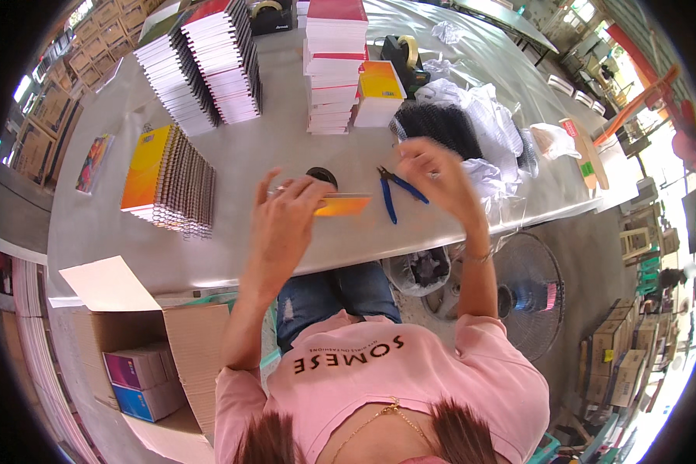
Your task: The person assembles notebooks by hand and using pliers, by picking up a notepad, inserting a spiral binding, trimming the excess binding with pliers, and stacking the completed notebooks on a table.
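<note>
Work on a single orange booklet (344,205) appears to be in hand, probably a stage of coil binding. The booklet is held near the middle of the grey table (93,232), close to its near edge, and is seen almost edge-on. Its left end is gripped by the left hand (288,207), with the fingers bent closely around it. Whether a coil is already fitted cannot be told.

The right hand (438,172) is raised to the right, well apart from the booklet and near a heap of black coils (439,130). It is blurred, with fingers partly curled; whether anything is pinched there cannot be told.

Blue-handled cutters (389,203) are laid between the hands, handles spread toward the near side. Finished-looking coil-bound books (148,172) are stacked on the left; yellow booklets (379,93) are piled on the far side.

For the next move, a steady left-hand hold seems to be called for, with the bound edge kept accessible to the right hand.
</note>
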`<action>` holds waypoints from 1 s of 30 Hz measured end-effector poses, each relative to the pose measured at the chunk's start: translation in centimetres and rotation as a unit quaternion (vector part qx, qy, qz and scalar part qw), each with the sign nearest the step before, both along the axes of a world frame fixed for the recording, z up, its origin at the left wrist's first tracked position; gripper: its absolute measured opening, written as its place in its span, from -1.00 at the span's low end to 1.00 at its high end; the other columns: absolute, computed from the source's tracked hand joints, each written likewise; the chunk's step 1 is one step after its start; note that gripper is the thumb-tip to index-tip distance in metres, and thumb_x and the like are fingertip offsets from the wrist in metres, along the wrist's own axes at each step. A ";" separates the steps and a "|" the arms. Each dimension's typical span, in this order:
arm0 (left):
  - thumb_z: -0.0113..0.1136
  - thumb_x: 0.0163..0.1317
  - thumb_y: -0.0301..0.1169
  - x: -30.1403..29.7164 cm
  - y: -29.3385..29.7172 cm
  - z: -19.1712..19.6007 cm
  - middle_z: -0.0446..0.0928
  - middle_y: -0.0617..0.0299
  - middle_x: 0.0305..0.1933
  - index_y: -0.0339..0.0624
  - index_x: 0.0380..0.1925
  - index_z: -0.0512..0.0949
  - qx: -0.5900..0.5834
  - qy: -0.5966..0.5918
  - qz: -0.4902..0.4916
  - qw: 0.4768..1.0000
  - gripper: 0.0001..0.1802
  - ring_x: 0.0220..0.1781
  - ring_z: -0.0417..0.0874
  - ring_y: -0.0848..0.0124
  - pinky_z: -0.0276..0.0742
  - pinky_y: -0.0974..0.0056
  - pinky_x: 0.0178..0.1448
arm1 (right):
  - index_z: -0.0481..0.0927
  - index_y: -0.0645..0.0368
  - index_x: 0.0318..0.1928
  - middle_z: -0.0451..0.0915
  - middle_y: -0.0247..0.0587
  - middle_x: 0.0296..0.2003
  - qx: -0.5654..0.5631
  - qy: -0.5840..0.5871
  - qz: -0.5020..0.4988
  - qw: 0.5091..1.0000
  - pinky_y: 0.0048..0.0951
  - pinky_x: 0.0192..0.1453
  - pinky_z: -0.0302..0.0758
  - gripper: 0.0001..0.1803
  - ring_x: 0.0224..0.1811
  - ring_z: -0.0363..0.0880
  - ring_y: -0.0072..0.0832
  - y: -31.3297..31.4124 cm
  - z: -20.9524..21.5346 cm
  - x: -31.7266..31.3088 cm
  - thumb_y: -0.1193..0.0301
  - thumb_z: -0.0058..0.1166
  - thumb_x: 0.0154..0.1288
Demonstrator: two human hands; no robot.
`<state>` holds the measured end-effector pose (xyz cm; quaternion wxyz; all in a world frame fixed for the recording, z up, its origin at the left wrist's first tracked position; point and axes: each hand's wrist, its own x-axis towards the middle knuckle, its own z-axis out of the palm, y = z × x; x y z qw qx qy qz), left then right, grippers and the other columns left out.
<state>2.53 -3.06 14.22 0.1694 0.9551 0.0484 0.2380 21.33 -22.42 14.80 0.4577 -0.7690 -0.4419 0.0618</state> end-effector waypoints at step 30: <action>0.54 -0.19 -0.02 -2.1 1.3 -11.5 0.34 0.13 0.13 -0.09 -0.31 0.54 -0.048 -0.132 0.220 0.965 -0.46 0.25 0.30 0.07 0.10 -0.23 0.26 | 0.55 0.31 0.08 0.60 -0.14 -0.19 0.101 -0.052 -0.294 0.949 -0.45 -0.08 0.59 -0.65 -0.21 0.64 -0.43 -13.9 -9.1 18.9 0.32 -0.01 0.46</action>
